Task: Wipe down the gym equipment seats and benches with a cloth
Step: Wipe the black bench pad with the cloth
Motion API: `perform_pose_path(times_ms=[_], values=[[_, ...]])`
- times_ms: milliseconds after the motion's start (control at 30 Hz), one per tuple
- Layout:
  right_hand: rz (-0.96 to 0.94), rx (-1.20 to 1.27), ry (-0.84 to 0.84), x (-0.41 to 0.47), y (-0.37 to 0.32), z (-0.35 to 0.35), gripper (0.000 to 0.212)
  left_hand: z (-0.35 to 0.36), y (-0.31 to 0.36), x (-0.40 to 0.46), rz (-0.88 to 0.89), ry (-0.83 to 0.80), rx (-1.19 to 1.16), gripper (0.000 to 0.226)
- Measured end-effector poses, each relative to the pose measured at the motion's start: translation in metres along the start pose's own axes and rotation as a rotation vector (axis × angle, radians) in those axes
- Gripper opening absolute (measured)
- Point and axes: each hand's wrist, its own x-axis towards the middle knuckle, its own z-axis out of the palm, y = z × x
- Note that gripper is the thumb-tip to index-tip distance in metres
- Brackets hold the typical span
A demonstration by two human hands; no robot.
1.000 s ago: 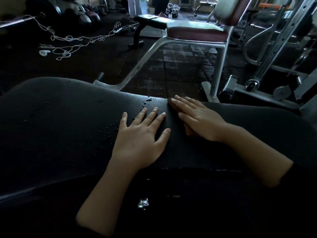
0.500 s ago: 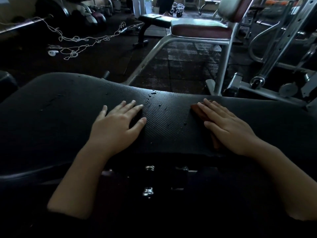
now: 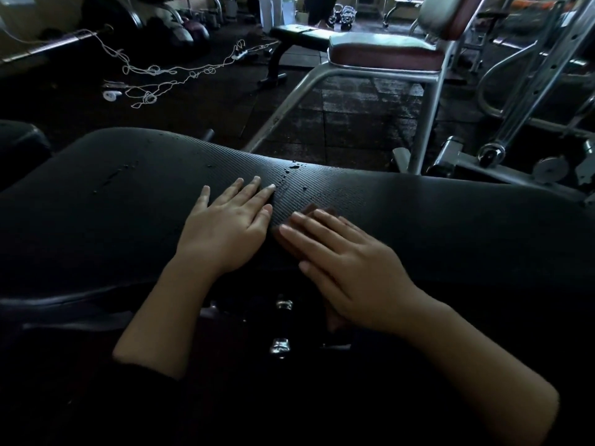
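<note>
Both hands are lying flat on the black ribbed bench pad (image 3: pixel 128 201); the left hand (image 3: pixel 225 230) is just resting there with relaxed fingers, holding nothing; the right hand (image 3: pixel 347 268) is pressing straight fingers onto a brownish cloth (image 3: pixel 310 210), which is peeking out past the fingertips near the pad's middle; water drops (image 3: pixel 291 170) are sitting just beyond; a red seat (image 3: pixel 383 54) is standing behind.
</note>
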Motion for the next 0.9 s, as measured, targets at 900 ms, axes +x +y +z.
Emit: perform_pose_path(times_ms=[900], values=[[0.118,0.229,-0.171,-0.012,0.095,-0.033,0.043,0.003,-0.004,0.000,0.006,0.030,-0.037,0.052]])
